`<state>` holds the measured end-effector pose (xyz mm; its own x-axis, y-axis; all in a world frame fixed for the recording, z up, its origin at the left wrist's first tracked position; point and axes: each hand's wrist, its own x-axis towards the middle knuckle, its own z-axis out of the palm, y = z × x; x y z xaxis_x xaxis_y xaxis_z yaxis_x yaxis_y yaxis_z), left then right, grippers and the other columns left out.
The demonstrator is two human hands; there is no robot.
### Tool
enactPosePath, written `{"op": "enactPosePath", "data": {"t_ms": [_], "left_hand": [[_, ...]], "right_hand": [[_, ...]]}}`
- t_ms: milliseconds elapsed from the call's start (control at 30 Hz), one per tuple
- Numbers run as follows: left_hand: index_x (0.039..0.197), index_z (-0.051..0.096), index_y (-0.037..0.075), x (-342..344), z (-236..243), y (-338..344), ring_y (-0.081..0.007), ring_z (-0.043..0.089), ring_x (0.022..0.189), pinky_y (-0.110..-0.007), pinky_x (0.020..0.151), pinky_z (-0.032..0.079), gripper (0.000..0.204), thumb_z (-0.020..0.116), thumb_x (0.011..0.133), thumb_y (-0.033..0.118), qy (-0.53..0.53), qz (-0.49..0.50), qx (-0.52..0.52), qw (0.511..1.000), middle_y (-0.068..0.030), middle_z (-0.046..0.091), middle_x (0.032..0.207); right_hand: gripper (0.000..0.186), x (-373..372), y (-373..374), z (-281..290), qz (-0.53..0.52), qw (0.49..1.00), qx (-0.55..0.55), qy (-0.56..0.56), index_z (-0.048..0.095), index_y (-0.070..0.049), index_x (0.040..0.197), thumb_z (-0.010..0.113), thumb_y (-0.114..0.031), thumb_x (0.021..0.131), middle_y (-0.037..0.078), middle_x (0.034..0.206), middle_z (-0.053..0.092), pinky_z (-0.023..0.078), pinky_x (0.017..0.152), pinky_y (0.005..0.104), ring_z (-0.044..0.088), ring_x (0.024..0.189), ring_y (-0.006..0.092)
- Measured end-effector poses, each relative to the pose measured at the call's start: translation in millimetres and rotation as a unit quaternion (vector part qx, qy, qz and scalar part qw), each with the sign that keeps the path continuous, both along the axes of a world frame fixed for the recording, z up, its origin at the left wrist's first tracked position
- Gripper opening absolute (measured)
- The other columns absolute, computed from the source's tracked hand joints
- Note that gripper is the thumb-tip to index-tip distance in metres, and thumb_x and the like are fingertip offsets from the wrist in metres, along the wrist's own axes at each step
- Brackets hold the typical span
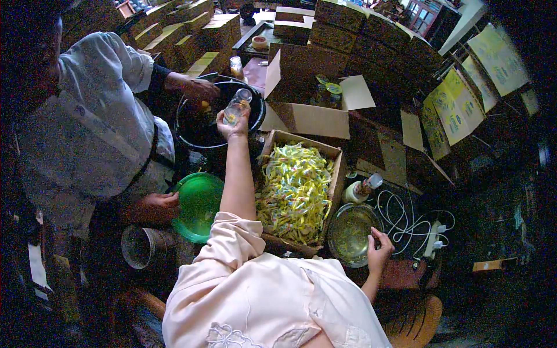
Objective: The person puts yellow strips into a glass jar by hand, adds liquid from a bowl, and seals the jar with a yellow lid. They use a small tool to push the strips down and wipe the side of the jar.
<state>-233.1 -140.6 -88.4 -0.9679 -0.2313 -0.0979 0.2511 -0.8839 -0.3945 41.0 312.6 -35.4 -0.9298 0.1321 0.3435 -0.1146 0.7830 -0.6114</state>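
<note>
Yellow wrappers (295, 188), seemingly, fill box (336, 177) | left fingers (245, 111) clamp jar (236, 105) | right fingers (382, 237): can't tell

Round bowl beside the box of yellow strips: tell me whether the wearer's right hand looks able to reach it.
Yes, most likely: the right hand is right at the rim of the round bowl, and nothing visible blocks it from that side.

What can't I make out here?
All in the head view:
Black bucket's inside: dark, partly behind the left hand and clear jar.
Box's bottom: covered by yellow strips.
Whether the right hand touches the bowl: too small.
Stacked cartons: cut off by the top edge.
</note>
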Motion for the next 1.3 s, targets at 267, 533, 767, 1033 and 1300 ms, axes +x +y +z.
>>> {"op": "enactPosePath", "data": {"t_ms": [267,533,767,1033,1300], "left_hand": [[0.094,0.051,0.006,9,24,16,-0.0348,0.044,0.096,-0.054,0.08,0.032,0.041,0.048,0.058,0.026,-0.02,0.106,-0.046,0.993,-0.0166,0.05,0.104],[0.099,0.049,0.004,14,36,15,-0.0357,0.043,0.099,-0.056,0.082,0.031,0.041,0.042,0.067,0.03,-0.014,0.08,0.046,0.996,-0.0181,0.047,0.108],[0.061,0.053,0.012,16,44,28,-0.0383,0.041,0.098,-0.058,0.084,0.026,0.014,0.045,0.063,0.023,-0.048,0.157,-0.034,0.986,-0.0206,0.052,0.096],[0.09,0.054,0.006,6,16,17,-0.0331,0.046,0.098,-0.05,0.084,0.033,0.031,0.044,0.066,0.024,-0.046,-0.058,0.004,0.997,-0.0144,0.052,0.105],[0.094,0.051,0.008,19,31,22,-0.0299,0.049,0.088,-0.046,0.078,0.039,0.04,0.035,0.084,0.043,-0.044,-0.038,0.051,0.997,-0.0128,0.054,0.097]], "right_hand": [[0.022,-1,-5,5,0.01,1.0,0.004,-0.008,0.061,0.0,0.088,0.057,0.005,0.067,0.01,0.08,0.06,0.045,0.067,0.0246,0.059,0.073,0.0172],[0.02,-5,-9,0,0.029,0.999,-0.008,-0.01,0.061,0.0,0.087,0.057,0.005,0.068,0.009,0.078,0.06,0.046,0.066,0.0236,0.059,0.072,0.0152],[0.02,-7,-13,0,0.047,0.999,0.001,-0.011,0.061,0.0,0.087,0.057,0.005,0.068,0.009,0.077,0.059,0.046,0.064,0.0233,0.058,0.071,0.0147],[0.02,-9,-24,5,0.047,0.999,-0.008,-0.017,0.061,0.0,0.086,0.057,0.005,0.067,0.011,0.077,0.06,0.046,0.063,0.0253,0.059,0.07,0.0181],[0.02,-11,-24,3,0.063,0.998,0.031,0.005,0.061,-0.001,0.087,0.058,0.003,0.067,0.011,0.079,0.06,0.045,0.064,0.0266,0.059,0.07,0.0192]]}}
